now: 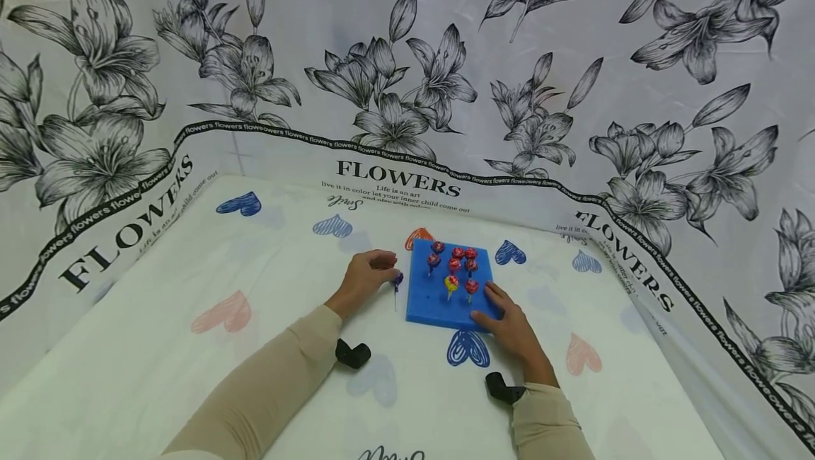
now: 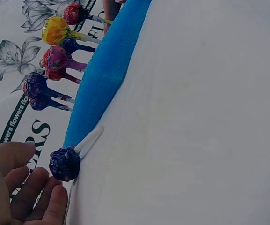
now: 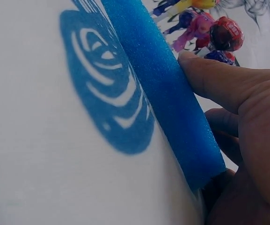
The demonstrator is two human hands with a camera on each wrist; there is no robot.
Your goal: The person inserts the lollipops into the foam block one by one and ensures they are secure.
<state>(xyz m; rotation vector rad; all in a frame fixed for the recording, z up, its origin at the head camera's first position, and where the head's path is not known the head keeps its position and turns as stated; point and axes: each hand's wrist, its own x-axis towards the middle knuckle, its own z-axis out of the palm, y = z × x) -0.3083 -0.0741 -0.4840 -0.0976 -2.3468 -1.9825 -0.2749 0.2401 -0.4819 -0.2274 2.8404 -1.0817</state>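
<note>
A purple-wrapped lollipop (image 1: pixel 397 281) lies on the tablecloth just left of a blue foam block (image 1: pixel 428 304). My left hand (image 1: pixel 369 276) is right beside its wrapped head. In the left wrist view, the thumb and loosely bent fingers (image 2: pixel 48 199) are spread next to the lollipop (image 2: pixel 64 164), with no pinch on it visible. My right hand (image 1: pixel 509 322) holds the block's near right corner, its thumb (image 3: pixel 214 77) on top and the other fingers along the side. Several lollipops stand upright in the block, including a yellow one (image 1: pixel 451 283) and a red one (image 1: pixel 471 286).
A white tablecloth (image 1: pixel 286 255) with printed hearts covers the table. Behind it hangs a white curtain (image 1: pixel 484 113) printed with flowers. A black wrist-camera mount (image 1: pixel 353 354) sits at the left wrist, another mount (image 1: pixel 504 388) at the right.
</note>
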